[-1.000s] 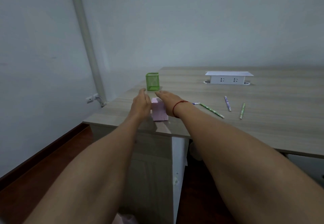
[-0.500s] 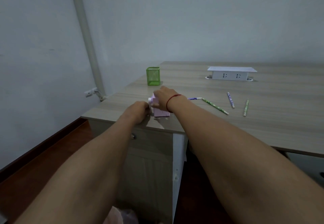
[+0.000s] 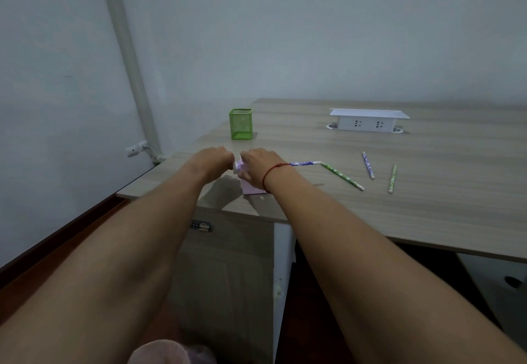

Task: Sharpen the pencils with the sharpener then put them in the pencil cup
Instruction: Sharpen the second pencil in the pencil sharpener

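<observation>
Sharpener [image 3: 252,189] pinned down near the tabletop [image 3: 427,207] corner, one pencil loaded.

From where I'm standing, the right hand [image 3: 256,168] is clamped over the top of the pink box with its fingers curled round it, I'd guess so it doesn't skate about once the cranking starts. The left hand [image 3: 212,161] has its fingers closed round the crank [image 3: 236,166] on the box's left side. The purple pencil [image 3: 303,163] pokes out to the right from behind the wrist, so it looks fed in, though I can't see the slot. Three more lie further right, within easy reach: a long green pencil [image 3: 342,177], a second purple pencil [image 3: 368,165] and a short green pencil [image 3: 393,178]. The green pencil cup [image 3: 241,124] stands just behind the hands with nothing sticking out yet, handy for a drop-in.
</observation>
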`<state>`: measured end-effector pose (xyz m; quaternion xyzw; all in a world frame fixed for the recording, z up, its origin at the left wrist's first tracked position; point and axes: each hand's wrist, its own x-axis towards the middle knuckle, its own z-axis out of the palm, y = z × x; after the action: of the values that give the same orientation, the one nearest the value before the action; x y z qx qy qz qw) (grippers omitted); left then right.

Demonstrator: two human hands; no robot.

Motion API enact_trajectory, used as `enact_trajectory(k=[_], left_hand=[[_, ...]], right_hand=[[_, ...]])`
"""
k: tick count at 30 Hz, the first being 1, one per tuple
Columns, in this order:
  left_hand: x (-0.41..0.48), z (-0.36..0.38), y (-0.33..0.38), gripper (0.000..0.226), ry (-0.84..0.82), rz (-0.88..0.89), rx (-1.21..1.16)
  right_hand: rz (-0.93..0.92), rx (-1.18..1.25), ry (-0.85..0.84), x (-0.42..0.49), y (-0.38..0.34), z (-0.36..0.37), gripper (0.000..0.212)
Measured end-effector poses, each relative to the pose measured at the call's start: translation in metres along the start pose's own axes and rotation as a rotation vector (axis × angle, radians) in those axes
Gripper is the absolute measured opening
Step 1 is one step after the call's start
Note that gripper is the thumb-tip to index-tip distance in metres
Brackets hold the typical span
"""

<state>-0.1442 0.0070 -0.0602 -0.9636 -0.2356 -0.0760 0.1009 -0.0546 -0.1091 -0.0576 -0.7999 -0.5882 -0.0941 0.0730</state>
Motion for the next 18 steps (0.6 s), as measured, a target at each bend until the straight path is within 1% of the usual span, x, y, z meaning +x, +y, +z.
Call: enact_trajectory(k=[7, 14, 18], left_hand=[[-0.002, -0.014, -0.001, 0.02, 0.149, 0.053, 0.145], [-0.024, -0.025, 0.008, 0.018, 0.248, 0.054, 0.083], [-0.044, -0.02, 0.015, 0.016, 0.252, 0.036, 0.064]], right_hand=[[0.033, -0.02, -0.002, 0.003, -0.003, 0.004, 0.036], [0.092, -0.028, -0.016, 0.004, -0.008, 0.002, 0.033], [0.122, -0.032, -0.025, 0.001, -0.013, -0.001, 0.032]])
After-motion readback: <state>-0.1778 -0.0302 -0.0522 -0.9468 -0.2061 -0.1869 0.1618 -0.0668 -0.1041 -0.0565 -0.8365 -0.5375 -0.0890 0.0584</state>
